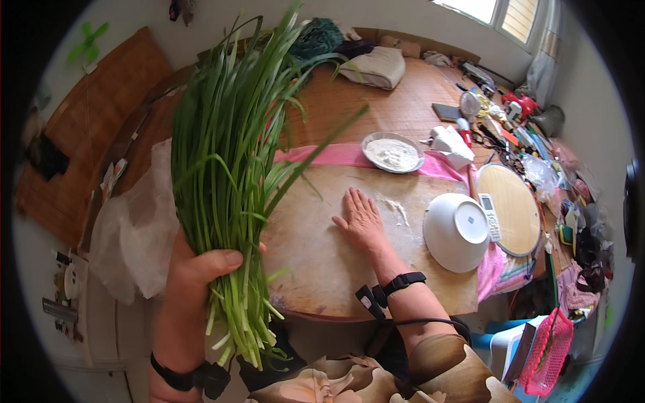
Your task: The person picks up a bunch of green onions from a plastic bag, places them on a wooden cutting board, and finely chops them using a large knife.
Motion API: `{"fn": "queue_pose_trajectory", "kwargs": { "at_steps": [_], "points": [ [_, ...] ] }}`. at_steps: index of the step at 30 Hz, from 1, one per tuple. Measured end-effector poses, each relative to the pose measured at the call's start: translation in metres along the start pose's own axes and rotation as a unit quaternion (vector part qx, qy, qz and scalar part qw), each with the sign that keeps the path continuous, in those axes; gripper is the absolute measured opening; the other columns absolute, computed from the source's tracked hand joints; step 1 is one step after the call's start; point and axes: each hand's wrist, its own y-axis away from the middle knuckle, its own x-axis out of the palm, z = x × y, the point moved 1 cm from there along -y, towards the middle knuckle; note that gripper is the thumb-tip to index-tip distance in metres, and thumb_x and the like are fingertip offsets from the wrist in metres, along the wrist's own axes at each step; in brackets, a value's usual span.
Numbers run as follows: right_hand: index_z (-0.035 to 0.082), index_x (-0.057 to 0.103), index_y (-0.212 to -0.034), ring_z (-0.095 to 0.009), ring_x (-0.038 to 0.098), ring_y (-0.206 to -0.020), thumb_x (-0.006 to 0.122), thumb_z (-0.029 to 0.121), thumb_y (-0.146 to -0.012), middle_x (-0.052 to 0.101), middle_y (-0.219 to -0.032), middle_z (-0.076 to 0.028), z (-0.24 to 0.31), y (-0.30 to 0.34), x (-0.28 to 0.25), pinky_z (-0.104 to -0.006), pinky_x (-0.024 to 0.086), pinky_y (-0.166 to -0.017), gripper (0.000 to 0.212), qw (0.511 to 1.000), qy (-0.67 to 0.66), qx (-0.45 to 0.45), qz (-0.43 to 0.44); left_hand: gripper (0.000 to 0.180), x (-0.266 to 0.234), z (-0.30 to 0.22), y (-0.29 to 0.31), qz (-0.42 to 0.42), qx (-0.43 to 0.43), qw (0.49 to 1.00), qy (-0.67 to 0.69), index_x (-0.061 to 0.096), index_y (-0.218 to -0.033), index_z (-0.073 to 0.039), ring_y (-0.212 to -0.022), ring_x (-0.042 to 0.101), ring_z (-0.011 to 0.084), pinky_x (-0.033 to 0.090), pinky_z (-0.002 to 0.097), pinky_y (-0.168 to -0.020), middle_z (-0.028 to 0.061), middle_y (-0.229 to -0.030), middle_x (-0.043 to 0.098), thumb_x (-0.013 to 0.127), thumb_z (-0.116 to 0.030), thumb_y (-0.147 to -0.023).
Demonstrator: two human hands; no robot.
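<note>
A large bunch of green garlic chives [222,154] stands upright in my left hand [201,272], whose thumb wraps round the pale lower stems. The cut ends hang over the near edge of a wooden board [316,269], and the leaves fan out above. On the board, my right hand [363,223] lies flat with its fingers spread, holding nothing. A smear of white flour [396,209] is just right of it. Further right, a white bowl [443,232] rests upside down. Beyond the board sits a shallow dish of flour [393,153].
Pink cloth [322,155] shows under the board's far side. A clear plastic bag [131,228] hangs at the left. A round tray [514,208] and a white remote control [489,213] lie right of the bowl. Mixed clutter crowds the right side; a pink basket [547,352] is lower right.
</note>
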Motion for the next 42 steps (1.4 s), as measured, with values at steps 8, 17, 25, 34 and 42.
{"fn": "queue_pose_trajectory", "kwargs": {
  "at_steps": [8, 17, 25, 34, 42],
  "points": [
    [0.001, 0.021, -0.147, -0.031, 0.019, -0.143, 0.053, 0.049, -0.088, 0.022, -0.153, -0.02, 0.031, 0.079, -0.008, -0.0451, 0.013, -0.116, 0.082, 0.99, -0.114, -0.081, 0.027, 0.051, -0.003, 0.016, -0.001, 0.034, 0.005, 0.999, 0.022, 0.052, -0.116, 0.004, -0.081, 0.066, 0.0219, 0.054, 0.0313, -0.071, 0.0142, -0.09, 0.066, 0.061, -0.008, -0.067],
    [0.005, 0.036, -0.142, -0.026, 0.027, -0.14, 0.054, 0.047, -0.089, 0.032, -0.15, -0.014, -0.026, 0.079, -0.029, -0.0428, 0.018, -0.115, 0.07, 0.995, -0.077, -0.055, 0.014, 0.047, 0.007, 0.038, -0.024, 0.07, 0.024, 0.997, -0.008, 0.054, -0.111, 0.003, -0.078, 0.065, 0.0212, 0.053, 0.0311, -0.069, 0.0125, -0.092, 0.064, 0.063, -0.008, -0.066],
    [0.009, 0.052, -0.129, -0.036, 0.056, -0.109, 0.066, 0.033, -0.084, 0.038, -0.146, -0.013, -0.03, 0.165, -0.099, -0.0409, 0.048, -0.09, 0.053, 0.981, -0.189, 0.015, 0.031, 0.058, -0.015, 0.159, -0.078, -0.011, 0.043, 0.978, -0.206, 0.05, -0.123, -0.004, -0.09, 0.061, 0.0241, 0.05, 0.0342, -0.08, 0.0081, -0.101, 0.062, 0.064, -0.006, -0.066],
    [0.012, 0.05, -0.131, -0.033, 0.053, -0.117, 0.07, 0.022, -0.081, 0.039, -0.145, -0.012, -0.061, 0.236, -0.116, -0.037, 0.046, -0.095, 0.055, 0.967, -0.248, 0.06, -0.001, 0.081, 0.021, 0.198, -0.081, -0.031, -0.013, 0.766, -0.642, 0.032, -0.141, -0.013, -0.111, 0.053, 0.041, 0.045, 0.0492, -0.091, 0.0218, -0.123, 0.052, 0.064, -0.012, -0.067],
    [0.01, 0.062, -0.112, -0.029, 0.061, -0.102, 0.068, 0.014, -0.08, 0.063, -0.113, -0.013, -0.062, 0.203, -0.084, -0.0363, 0.05, -0.086, 0.034, 0.979, -0.141, -0.048, -0.142, 0.093, -0.008, 0.208, -0.088, -0.05, 0.086, 0.705, -0.702, 0.027, -0.145, -0.011, -0.12, 0.046, 0.0398, 0.041, 0.0479, -0.098, 0.0215, -0.133, 0.041, 0.074, -0.031, -0.067]
  ]
}}
